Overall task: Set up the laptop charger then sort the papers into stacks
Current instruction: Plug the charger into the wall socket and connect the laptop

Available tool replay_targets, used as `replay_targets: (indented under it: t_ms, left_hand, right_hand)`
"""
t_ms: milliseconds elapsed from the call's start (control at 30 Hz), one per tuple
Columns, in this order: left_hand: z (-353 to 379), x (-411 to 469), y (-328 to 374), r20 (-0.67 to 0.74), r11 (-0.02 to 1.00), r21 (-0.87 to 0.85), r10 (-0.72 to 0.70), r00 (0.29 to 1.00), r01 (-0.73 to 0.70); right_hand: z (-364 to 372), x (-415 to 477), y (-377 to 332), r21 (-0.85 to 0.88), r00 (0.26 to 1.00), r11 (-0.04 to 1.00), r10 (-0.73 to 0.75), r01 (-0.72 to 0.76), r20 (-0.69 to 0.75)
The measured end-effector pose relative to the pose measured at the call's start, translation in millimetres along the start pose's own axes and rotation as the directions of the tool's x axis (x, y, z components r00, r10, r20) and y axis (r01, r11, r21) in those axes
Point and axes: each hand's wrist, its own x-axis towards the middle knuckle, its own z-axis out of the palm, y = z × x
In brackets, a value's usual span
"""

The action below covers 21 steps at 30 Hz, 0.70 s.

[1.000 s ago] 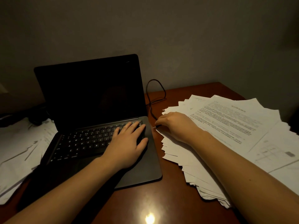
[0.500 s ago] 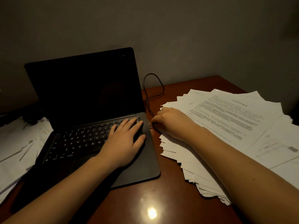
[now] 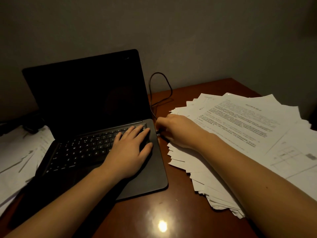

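Plug [image 3: 158, 132] pinched by right hand [image 3: 177, 132], pointing left at laptop [image 3: 155, 170] edge; left hand [image 3: 128, 152] flat.

Desk [image 3: 173, 200] in front of me: reddish-brown wood, glossy, runs from the near edge to the far wall, with its far right corner in view. Bright round glare spot [image 3: 162, 226] on the desk near me, about centre; it's a reflected light. Wall [image 3: 188, 40] behind the desk: plain grey, dim, darker toward the top. Far left by the wall: black lump [image 3: 32, 125], too dark for me to tell what it is. Right edge of view: another dark shape [image 3: 313, 117], cut off, can't identify. Lighting low overall.
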Motion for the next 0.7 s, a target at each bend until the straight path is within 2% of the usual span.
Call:
replay_targets:
  t_ms: [100,367,567,700]
  left_hand:
    - [-4.8,0.9,-1.8,0.002,1.000,0.000,-0.004,1.000,0.004]
    - [-4.0,1.0,2.7,0.008,1.000,-0.007,0.000,1.000,0.000]
    - [-7.7,2.0,1.0,0.041,1.000,0.015,0.011,0.999,-0.011]
    - [-9.9,2.2,2.2,0.042,0.999,0.026,0.023,0.999,-0.024]
  right_hand:
    - [-4.9,1.2,-1.0,0.017,1.000,1.000,0.011,-0.011,0.003]
    - [-5.0,-1.6,-2.3,-0.147,0.998,0.989,-0.017,0.008,-0.061]
    - [-5.9,-0.4,-6.0,0.003,0.997,0.998,0.066,-0.066,-0.039]
    - [-3.9,0.1,-10.6,-0.016,0.994,0.995,0.095,-0.096,-0.061]
